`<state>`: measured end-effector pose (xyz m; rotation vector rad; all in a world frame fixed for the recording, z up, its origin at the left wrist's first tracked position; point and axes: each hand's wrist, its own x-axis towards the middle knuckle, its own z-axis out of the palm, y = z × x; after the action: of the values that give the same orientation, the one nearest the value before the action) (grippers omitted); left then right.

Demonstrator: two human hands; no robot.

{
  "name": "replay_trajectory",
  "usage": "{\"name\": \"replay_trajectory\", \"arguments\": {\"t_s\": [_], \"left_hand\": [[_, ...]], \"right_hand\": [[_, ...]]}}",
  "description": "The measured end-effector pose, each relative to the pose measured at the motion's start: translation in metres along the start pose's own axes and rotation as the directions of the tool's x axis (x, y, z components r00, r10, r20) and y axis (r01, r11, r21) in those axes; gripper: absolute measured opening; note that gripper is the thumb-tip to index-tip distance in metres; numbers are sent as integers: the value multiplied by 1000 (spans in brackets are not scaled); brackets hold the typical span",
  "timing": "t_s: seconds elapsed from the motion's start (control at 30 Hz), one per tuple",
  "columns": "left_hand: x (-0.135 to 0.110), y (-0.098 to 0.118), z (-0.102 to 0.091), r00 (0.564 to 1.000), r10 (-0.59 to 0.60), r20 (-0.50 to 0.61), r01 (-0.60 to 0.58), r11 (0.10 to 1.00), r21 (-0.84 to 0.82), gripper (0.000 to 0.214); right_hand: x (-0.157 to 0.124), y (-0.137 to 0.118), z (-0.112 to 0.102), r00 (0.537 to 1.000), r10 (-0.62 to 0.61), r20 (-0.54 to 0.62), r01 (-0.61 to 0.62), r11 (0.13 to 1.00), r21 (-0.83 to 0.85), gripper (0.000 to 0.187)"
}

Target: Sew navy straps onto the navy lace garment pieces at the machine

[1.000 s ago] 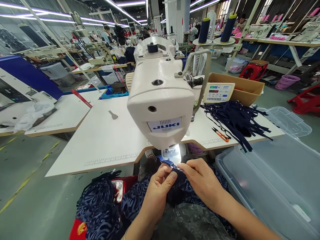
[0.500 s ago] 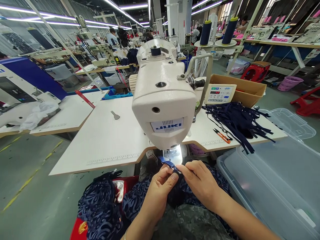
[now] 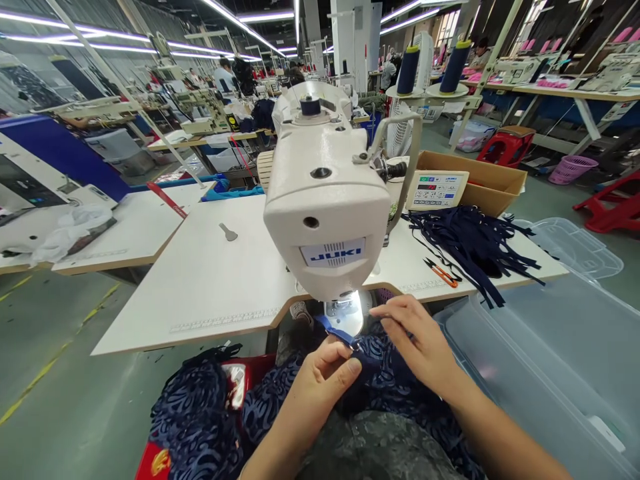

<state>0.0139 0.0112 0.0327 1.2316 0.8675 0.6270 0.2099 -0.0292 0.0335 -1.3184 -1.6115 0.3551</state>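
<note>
My left hand [image 3: 333, 373] is closed, thumb against fingers, on a blue strap [image 3: 339, 333]. A small shiny ring or slider shows on the strap by the fingertips. Dark navy patterned fabric [image 3: 383, 350] hangs from the grip and spreads over the lap. My right hand [image 3: 417, 340] is up and to the right, apart from the strap, with index finger and thumb parted and nothing visible between them. Beyond both hands is the lit needle plate [image 3: 345, 313] under the head of a white sewing machine [image 3: 327, 200]. The strap's far end reaches the plate's front edge.
Orange-handled thread snips [image 3: 443, 272] and a heap of navy strips [image 3: 470, 240] lie on the white table [image 3: 225, 280]. A clear plastic bin [image 3: 545, 373] stands at the right. More patterned fabric [image 3: 193, 413] is piled on a red stool [image 3: 150, 460] at the left.
My right hand has let go of the strap and moved up and to the right, its fingers opening. My left hand still grips the strap, slightly lower.
</note>
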Motion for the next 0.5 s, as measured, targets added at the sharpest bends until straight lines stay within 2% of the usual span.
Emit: {"name": "replay_trajectory", "arguments": {"t_s": [0.03, 0.1, 0.17, 0.23, 0.3, 0.37, 0.43, 0.5], "left_hand": [[-1, 2, 0, 1000, 15, 17, -16, 998, 53, 20], [-2, 5, 2, 997, 24, 72, -35, 989, 142, 21], [-4, 8, 6, 990, -3, 143, -27, 979, 204, 25], [-5, 11, 9, 971, -58, 233, 0, 971, 240, 32], [-5, 13, 12, 945, -112, 307, 30, 965, 260, 36], [-6, 15, 13, 940, -126, 317, 36, 960, 276, 32], [-7, 16, 12, 953, -111, 282, 20, 951, 309, 25], [-8, 16, 9, 961, -96, 261, -3, 936, 353, 21]], "right_hand": [[1, 0, -2, 1000, 19, 5, -19, 999, 51, 23], [2, -3, -4, 993, -6, 116, -14, 985, 170, 22], [4, -6, -3, 963, -96, 251, 32, 968, 248, 23], [5, -8, 2, 933, -171, 318, 87, 962, 260, 25], [3, -5, 8, 934, -206, 291, 142, 964, 225, 26], [-1, 1, 10, 959, -184, 214, 151, 976, 160, 27], [-5, 10, 7, 983, -99, 155, 89, 994, 71, 26], [-7, 21, -1, 990, 47, 136, -42, 998, -39, 25]]}}
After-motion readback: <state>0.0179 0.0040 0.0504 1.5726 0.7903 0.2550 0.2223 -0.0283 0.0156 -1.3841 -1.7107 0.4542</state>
